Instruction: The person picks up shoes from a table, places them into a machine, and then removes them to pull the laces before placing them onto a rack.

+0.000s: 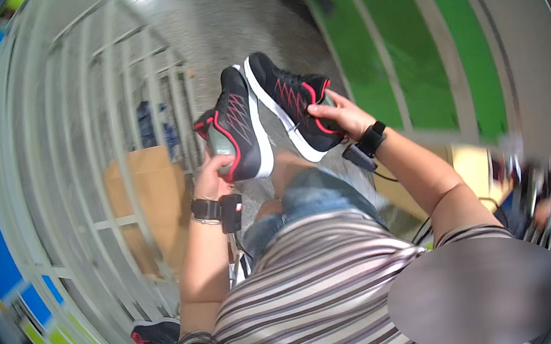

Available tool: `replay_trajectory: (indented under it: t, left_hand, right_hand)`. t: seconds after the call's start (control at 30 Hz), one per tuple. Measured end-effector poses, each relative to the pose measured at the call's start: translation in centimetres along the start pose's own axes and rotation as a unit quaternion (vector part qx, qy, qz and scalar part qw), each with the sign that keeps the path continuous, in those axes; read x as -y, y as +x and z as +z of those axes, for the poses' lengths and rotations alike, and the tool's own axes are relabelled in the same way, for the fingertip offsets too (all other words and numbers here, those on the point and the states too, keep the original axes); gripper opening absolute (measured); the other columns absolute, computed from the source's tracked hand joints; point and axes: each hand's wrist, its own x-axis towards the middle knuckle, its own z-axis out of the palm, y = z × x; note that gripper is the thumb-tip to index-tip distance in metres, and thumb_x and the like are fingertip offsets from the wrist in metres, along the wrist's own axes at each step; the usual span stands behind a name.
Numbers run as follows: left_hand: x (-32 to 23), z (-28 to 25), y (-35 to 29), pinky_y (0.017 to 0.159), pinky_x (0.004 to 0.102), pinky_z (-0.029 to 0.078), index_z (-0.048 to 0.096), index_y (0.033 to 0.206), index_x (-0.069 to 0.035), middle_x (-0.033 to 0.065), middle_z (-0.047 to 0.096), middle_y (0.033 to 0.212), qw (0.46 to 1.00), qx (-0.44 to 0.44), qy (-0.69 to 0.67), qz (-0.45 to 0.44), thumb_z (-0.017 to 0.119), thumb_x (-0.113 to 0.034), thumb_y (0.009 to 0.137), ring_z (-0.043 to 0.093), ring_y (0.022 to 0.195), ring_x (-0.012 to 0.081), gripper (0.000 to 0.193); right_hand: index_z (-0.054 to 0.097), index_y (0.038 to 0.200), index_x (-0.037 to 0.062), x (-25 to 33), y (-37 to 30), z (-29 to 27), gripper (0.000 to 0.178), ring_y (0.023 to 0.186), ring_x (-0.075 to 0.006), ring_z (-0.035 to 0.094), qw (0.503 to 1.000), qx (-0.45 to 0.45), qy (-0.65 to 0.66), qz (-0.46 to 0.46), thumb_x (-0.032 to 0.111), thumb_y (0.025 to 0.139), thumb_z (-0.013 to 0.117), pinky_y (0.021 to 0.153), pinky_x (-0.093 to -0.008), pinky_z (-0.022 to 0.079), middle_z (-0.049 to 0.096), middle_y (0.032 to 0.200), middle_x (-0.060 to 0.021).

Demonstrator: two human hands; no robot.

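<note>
Two black sneakers with red trim, red zigzag stitching and white soles are held up in front of me. My left hand (210,176) grips the left sneaker (239,129) at its heel, thumb over the collar. The right sneaker (287,101) is in my right hand (345,117), with the thumb on the side of the collar and the fingers round the heel. Both toes point away from me, close together, and the white soles face each other. Something pale grey-green shows inside the openings.
Light metal racks (91,120) run along my left, with a brown cardboard piece (145,189) by them. Another dark shoe (158,334) lies at lower left. A green-panelled surface (405,43) is at the far right, a yellowish box (466,168) below it. Grey floor (207,24) stretches ahead.
</note>
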Motion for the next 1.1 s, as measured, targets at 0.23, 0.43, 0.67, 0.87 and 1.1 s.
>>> replay_trajectory:
  t: [0.23, 0.43, 0.67, 0.87, 1.1]
  left_hand:
    - [5.5, 11.1, -7.4, 0.086, 0.0406, 0.056, 0.021, 0.151, -0.009, 0.0158, 0.061, 0.117, 0.951, 0.189, 0.202, -0.14, 0.055, 0.006, 0.074, 0.066, 0.097, 0.028, 0.086]
    - [13.6, 17.7, -13.2, 0.058, 0.0289, 0.055, 0.019, 0.154, -0.007, 0.0122, 0.062, 0.115, 0.867, 0.321, 0.265, -0.275, 0.058, 0.002, 0.073, 0.066, 0.079, 0.0178, 0.09]
    - [24.8, 26.1, -19.9, 0.107, 0.0349, 0.043, 0.029, 0.15, -0.004, 0.0144, 0.051, 0.138, 0.821, 0.38, 0.325, -0.277, 0.054, 0.009, 0.071, 0.055, 0.123, 0.0238, 0.084]
    - [34.8, 38.7, -21.9, 0.101, 0.0352, 0.047, 0.037, 0.146, -0.002, 0.0141, 0.057, 0.132, 0.843, 0.441, 0.246, -0.184, 0.056, 0.004, 0.077, 0.059, 0.119, 0.023, 0.072]
    - [39.0, 60.7, -16.0, 0.049, 0.0468, 0.057, 0.059, 0.098, 0.001, 0.0138, 0.065, 0.084, 0.865, 0.343, 0.363, 0.036, 0.068, -0.014, 0.076, 0.068, 0.064, 0.0281, 0.028]
  right_hand:
    - [0.036, 0.146, 0.0032, -10.5, -25.5, -2.8, 0.08, 0.121, -0.0172, 0.052, 0.947, -0.253, 0.046, -0.194, 0.027, 0.083, 0.08, 0.105, -0.0343, 0.042, 0.054, 0.135, -0.0101]
    - [0.043, 0.141, 0.0006, -19.9, -41.9, -2.7, 0.068, 0.114, -0.016, 0.056, 0.876, -0.397, 0.159, -0.223, 0.02, 0.085, 0.077, 0.102, -0.0324, 0.044, 0.059, 0.126, -0.0071]
    - [0.051, 0.133, 0.0022, -30.3, -54.8, -7.9, 0.053, 0.109, -0.0165, 0.059, 0.772, -0.523, 0.26, -0.251, 0.011, 0.086, 0.075, 0.096, -0.0313, 0.047, 0.062, 0.121, -0.0065]
    - [0.049, 0.135, 0.0019, -37.3, -64.1, -15.1, 0.055, 0.105, -0.0189, 0.062, 0.732, -0.569, 0.283, -0.246, 0.007, 0.086, 0.074, 0.092, -0.0329, 0.051, 0.063, 0.12, -0.0088]
    - [0.048, 0.135, 0.0002, -36.9, -69.7, -24.2, 0.059, 0.104, -0.0192, 0.06, 0.752, -0.558, 0.251, -0.244, 0.008, 0.084, 0.075, 0.092, -0.0324, 0.049, 0.062, 0.12, -0.0094]
